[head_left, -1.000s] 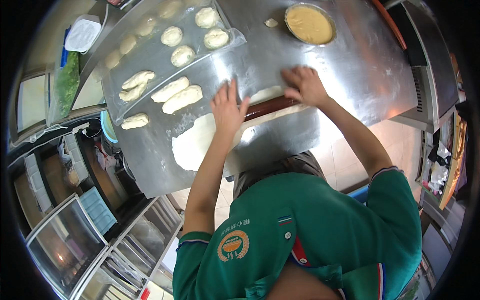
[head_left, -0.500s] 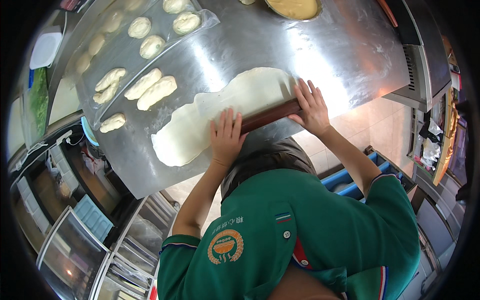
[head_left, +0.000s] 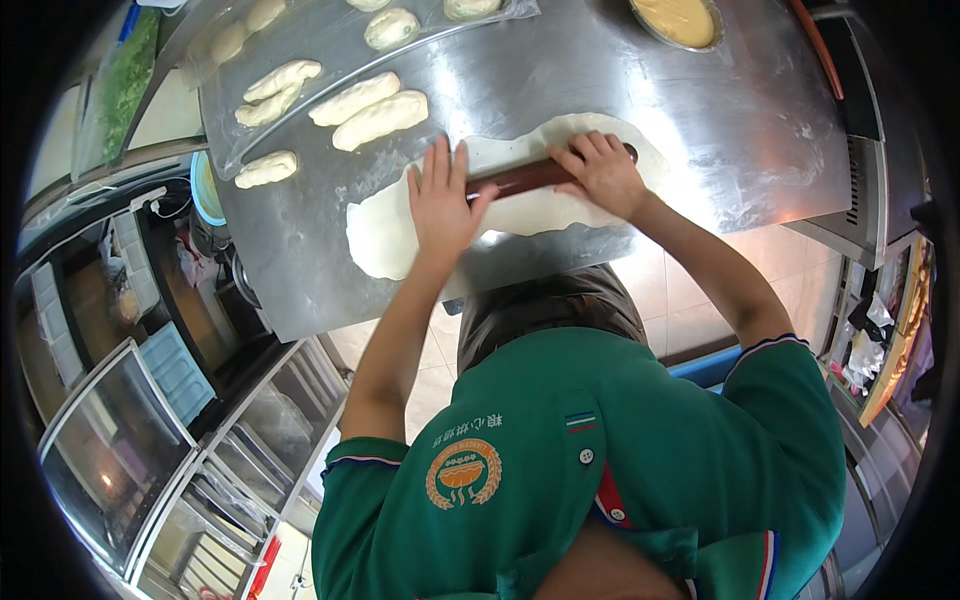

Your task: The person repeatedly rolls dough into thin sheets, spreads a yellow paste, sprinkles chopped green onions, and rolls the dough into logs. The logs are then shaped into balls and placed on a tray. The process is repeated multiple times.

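A long flat sheet of pale dough [head_left: 385, 232] lies on the steel worktable [head_left: 560, 80]. A dark brown rolling pin [head_left: 520, 178] rests across the dough. My left hand [head_left: 440, 200] presses flat on the pin's left end, fingers spread. My right hand [head_left: 600, 172] presses on its right end, fingers curled over it. Both forearms reach up from my green shirt.
Several shaped dough pieces [head_left: 370, 108] lie on clear plastic sheeting at the table's far left. A round metal bowl of yellow filling [head_left: 682, 18] stands at the far edge. Glass display cabinets [head_left: 110, 450] stand to the left below the table.
The rolling pin and both hands have moved away from me across the dough. The dough sheet looks longer and flatter than a second ago.
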### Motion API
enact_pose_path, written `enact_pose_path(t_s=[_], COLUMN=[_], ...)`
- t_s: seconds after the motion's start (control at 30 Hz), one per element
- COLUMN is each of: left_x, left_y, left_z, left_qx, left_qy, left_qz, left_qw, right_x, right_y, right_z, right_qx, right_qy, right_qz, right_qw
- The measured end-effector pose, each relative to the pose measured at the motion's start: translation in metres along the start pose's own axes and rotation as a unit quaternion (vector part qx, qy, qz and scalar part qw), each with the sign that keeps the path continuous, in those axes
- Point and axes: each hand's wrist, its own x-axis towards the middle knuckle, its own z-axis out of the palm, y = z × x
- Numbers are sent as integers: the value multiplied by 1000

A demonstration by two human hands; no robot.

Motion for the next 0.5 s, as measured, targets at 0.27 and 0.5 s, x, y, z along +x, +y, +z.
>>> enact_pose_path(t_s=[0.27, 0.5], left_x=[-95, -110], left_y=[-8, -37], left_z=[-14, -33], left_qx=[-134, 49], left_qy=[18, 27], left_qz=[70, 66], left_qw=[988, 996], right_x=[-27, 31], right_y=[-53, -106], right_z=[2, 23], right_qx=[-35, -24], right_qy=[-153, -142], right_qz=[-86, -133], right_qw=[984, 981])
